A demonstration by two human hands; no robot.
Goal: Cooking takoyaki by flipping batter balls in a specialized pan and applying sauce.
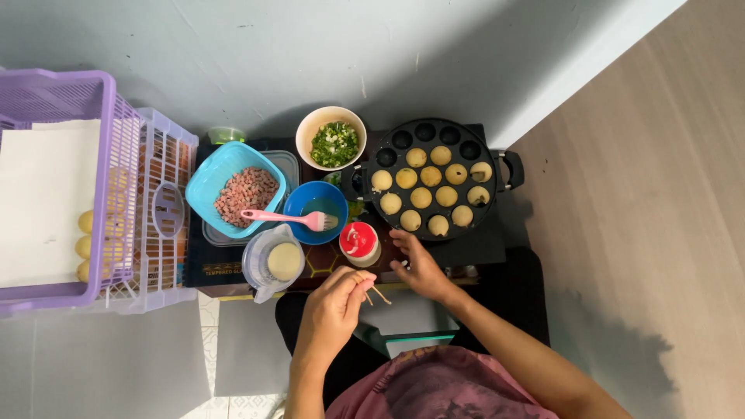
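Head camera, looking straight down, showed a seated person working at a low dark stand set against a pale wall, with everything kept within arm's reach. The left hand (335, 304) was curled, fingers pinched together on thin wooden skewers (378, 295) whose tips poked out toward the right, held low over the stand's near edge. The right hand (419, 265) lay just below the round black ball-mould pan (433, 180), fingers loosely spread and empty, fingertips close to the pan's near rim and beside a small jar with a red lid (359, 241); whether they touched the stand could not be told. Golden batter balls (421, 198) filled most of the pan's hollows, while a few at the back sat empty. Ingredients were lined up left of the pan: a white bowl of chopped greens (334, 143), a light-blue container of diced pink meat (244, 195), a blue bowl (314, 208) with a pink silicone brush (287, 218) resting across it, and a clear jug of pale batter (275, 263). Farther left stood purple plastic baskets (109, 186), one holding white paper.
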